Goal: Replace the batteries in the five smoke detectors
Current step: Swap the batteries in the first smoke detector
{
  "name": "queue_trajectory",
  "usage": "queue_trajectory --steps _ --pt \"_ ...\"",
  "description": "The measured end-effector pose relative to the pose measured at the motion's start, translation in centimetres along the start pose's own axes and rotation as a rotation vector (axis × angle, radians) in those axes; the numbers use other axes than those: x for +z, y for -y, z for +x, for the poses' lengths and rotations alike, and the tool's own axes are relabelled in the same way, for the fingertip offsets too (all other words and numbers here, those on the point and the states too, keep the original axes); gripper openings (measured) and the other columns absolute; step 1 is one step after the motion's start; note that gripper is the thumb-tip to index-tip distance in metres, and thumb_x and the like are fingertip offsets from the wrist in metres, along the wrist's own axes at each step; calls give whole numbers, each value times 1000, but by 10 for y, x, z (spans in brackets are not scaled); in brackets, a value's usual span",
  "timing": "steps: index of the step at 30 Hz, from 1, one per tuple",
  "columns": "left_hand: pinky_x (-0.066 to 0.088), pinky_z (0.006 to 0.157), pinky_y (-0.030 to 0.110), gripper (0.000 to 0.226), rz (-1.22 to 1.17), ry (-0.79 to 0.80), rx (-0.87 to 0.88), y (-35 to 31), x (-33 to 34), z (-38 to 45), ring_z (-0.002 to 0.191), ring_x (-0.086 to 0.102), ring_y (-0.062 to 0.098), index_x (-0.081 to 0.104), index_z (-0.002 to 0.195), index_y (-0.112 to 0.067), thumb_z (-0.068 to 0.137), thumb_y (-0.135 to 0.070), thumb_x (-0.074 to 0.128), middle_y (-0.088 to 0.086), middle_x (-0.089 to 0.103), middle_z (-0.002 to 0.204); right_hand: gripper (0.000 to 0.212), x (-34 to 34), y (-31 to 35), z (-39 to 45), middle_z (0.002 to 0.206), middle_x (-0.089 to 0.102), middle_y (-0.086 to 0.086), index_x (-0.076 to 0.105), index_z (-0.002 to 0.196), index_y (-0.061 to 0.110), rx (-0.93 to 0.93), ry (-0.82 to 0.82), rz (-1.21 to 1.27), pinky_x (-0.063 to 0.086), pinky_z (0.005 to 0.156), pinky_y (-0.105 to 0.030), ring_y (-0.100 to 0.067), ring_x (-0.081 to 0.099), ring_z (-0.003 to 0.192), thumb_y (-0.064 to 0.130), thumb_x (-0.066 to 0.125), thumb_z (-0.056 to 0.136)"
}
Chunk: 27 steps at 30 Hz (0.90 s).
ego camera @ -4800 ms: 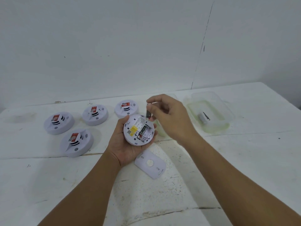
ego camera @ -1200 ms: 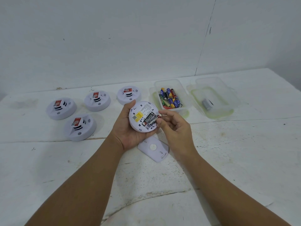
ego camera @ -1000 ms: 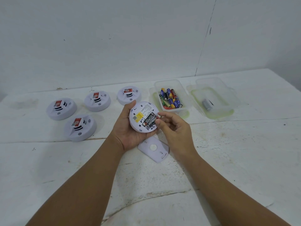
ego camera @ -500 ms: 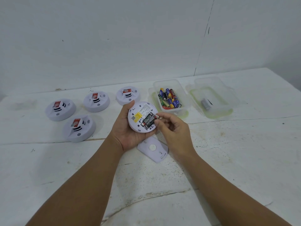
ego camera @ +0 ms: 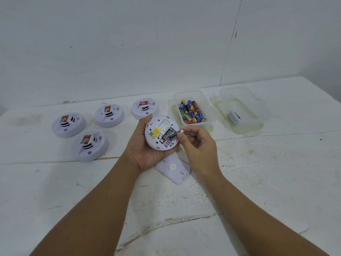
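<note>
Battery point(ego camera: 174, 137) end now raised (slightly)

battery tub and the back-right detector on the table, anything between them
Nothing stands between the battery tub and the back-right detector; the head view shows only bare table there.

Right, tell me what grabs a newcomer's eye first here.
At centre, the left hand cups an upturned smoke detector while the right hand pinches a black battery at its open bay. Behind them, a clear tub of colourful batteries stands out, and four white detectors sit on the table's left.
</note>
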<state>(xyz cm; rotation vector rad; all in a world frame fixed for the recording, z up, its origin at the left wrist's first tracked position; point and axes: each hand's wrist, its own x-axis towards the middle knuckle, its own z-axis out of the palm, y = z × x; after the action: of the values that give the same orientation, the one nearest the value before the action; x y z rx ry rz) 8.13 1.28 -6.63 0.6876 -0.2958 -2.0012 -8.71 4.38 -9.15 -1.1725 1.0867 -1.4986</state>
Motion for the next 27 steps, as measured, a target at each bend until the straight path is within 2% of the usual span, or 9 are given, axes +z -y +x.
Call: queue_trajectory --steps 3,6,8,11,13,16,19,22,27 --pt "45 111 55 73 10 -17 5 1 0 0 124 60 40 52 150 -7 94 -54 60 26 60 140 17 0 -1 0 97 74 -5 71 108 21 -25 -9 -27 60 88 -46 -19 70 89 17 78 93" --pt "47 110 52 68 3 -13 -4 1 -1 0 118 62 39 57 143 -6 94 -54 60 25 63 134 20 1 0 -1 98 74 -3 69 111 26 -55 7 -62 59 90 -48 -24 72 93 19 77 94" --pt "42 114 52 68 6 -5 -9 0 -1 0 124 59 39 56 143 -7 94 -53 60 26 62 135 18 1 1 -2 97 75 1 70 110 21 -90 39 -118 60 89 -41 -20 72 92 16 78 94" --pt "27 123 55 81 6 29 -22 0 -2 0 147 39 42 42 155 -6 93 -52 63 28 45 154 15 2 2 -3 94 74 4 73 107 16 -137 63 -207 57 83 -26 -12 70 89 14 79 93" --pt "25 124 56 86 9 48 -22 0 -4 1 149 35 44 38 158 -7 90 -51 67 30 39 158 12 3 2 -2 92 72 5 74 102 12 -141 54 -258 53 78 -21 -8 66 84 16 80 93" --pt "37 118 57 77 19 59 -48 0 -5 1 142 45 47 48 150 -5 92 -53 63 29 46 153 9 3 3 -2 80 66 11 73 93 9 -134 76 -286 45 70 -12 -1 57 72 14 79 92" --pt "48 107 57 66 16 70 -66 0 -4 -1 130 56 50 58 136 -3 95 -54 58 32 56 139 8 4 4 -4 76 65 6 72 89 9 -157 88 -321 43 67 -10 0 55 69 12 79 93" --pt "51 104 57 65 41 79 -51 0 -3 -2 123 61 49 58 137 -3 95 -54 57 31 59 136 9 6 2 -4 74 64 0 71 89 15 -192 92 -399 44 66 -13 -6 56 66 17 79 93" --pt "50 104 57 63 58 70 -41 -1 -5 -2 123 58 44 59 136 -5 95 -53 57 27 58 135 12 5 -3 -3 72 65 0 68 87 18 -225 108 -461 52 64 -33 -20 62 69 21 77 95"
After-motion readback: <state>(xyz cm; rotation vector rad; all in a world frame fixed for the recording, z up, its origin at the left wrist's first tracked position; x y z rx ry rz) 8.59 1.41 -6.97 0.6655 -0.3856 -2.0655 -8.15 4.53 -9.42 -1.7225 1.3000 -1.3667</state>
